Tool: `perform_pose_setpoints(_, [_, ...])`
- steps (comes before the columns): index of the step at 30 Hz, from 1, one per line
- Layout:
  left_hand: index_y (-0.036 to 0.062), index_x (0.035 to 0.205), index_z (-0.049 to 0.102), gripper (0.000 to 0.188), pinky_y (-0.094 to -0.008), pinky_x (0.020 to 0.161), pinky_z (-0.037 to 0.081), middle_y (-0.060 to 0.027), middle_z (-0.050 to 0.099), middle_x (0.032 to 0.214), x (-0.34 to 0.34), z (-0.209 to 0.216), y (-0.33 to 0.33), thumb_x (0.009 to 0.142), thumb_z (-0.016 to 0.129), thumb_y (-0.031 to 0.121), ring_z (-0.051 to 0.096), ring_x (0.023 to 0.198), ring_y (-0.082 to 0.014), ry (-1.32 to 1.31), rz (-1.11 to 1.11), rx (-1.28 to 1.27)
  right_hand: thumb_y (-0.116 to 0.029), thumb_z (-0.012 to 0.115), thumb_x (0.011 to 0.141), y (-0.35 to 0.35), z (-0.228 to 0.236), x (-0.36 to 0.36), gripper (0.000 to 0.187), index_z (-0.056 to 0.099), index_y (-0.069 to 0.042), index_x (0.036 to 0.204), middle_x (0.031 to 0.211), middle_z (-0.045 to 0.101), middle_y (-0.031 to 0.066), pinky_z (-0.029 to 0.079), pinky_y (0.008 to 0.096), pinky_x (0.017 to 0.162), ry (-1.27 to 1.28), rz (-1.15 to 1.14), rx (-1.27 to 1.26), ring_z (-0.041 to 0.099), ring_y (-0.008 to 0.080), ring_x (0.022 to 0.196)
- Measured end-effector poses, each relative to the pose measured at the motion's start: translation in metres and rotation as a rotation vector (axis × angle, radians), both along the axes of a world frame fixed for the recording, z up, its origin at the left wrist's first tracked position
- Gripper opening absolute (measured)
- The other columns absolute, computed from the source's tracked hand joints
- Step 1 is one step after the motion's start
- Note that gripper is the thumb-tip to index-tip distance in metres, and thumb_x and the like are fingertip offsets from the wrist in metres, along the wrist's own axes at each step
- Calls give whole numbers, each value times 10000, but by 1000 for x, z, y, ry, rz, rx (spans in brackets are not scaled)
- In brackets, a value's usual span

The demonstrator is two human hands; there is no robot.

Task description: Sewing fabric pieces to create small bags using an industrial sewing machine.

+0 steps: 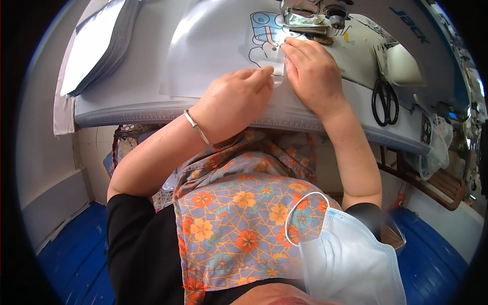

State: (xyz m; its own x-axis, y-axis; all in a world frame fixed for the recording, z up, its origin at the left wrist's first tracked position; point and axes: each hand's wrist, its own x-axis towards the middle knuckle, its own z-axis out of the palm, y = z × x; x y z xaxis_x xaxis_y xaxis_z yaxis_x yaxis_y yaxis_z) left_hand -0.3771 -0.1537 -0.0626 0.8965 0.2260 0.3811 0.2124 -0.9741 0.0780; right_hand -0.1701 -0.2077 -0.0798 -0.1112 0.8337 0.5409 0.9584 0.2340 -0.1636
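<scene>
A translucent plastic sheet (203, 56) with a blue-and-white cartoon print (267, 30) lies on the sewing table, its right edge by the sewing machine's needle area (305, 10). My right hand (314, 73) rests on that edge, fingers stretched out and lying nearly flat, fingertips just below the presser foot. My left hand (236, 99), with a bracelet on the wrist, is closed in a pinch near the lower right corner of the sheet. Its fingertips are slightly blurred, and what lies between them cannot be made out.
Black-handled scissors (385, 101) lie to the right of my right hand, beside the machine's body (427, 46). A stack of pale sheets (99, 46) stands at the far left. A ruler strip (168, 113) runs along the table's front edge. A clear plastic bag (438, 145) hangs at the right.
</scene>
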Motion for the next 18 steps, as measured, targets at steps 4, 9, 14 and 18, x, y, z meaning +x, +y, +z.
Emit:
perform_pose_setpoints(4, [-3,1061,655,269,-345,849,558,-118,632,1200,-1,2,14,814,592,80,638,1082,-255,-13,10,-72,-73,683,852,0,0,2,264,716,-53,1113,1151,713,70,513,385,982,-25,-7,2,648,257,1077])
perform_pose_setpoints(9, [7,1152,656,319,-368,1000,509,-137,635,1241,-6,4,38,851,580,79,627,1139,-298,-3,-8,3,-72,682,858,0,0,2,262,717,-53,1117,1161,712,70,516,381,972,-35,-11,-5,650,253,1071])
perform_pose_setpoints(14, [22,1191,659,346,-360,1002,516,-120,657,1244,-22,-4,73,863,554,55,621,1173,-287,14,110,30,-111,696,858,2,1,0,302,704,-55,1154,1183,702,81,515,384,967,-19,-4,-1,642,263,1073])
perform_pose_setpoints(18, [71,1219,678,353,-361,994,533,-58,671,1288,-39,-10,96,880,576,58,640,1178,-256,32,197,62,-139,701,858,2,2,-2,350,685,-67,1200,1232,679,89,504,390,977,-33,-29,-37,618,274,1106])
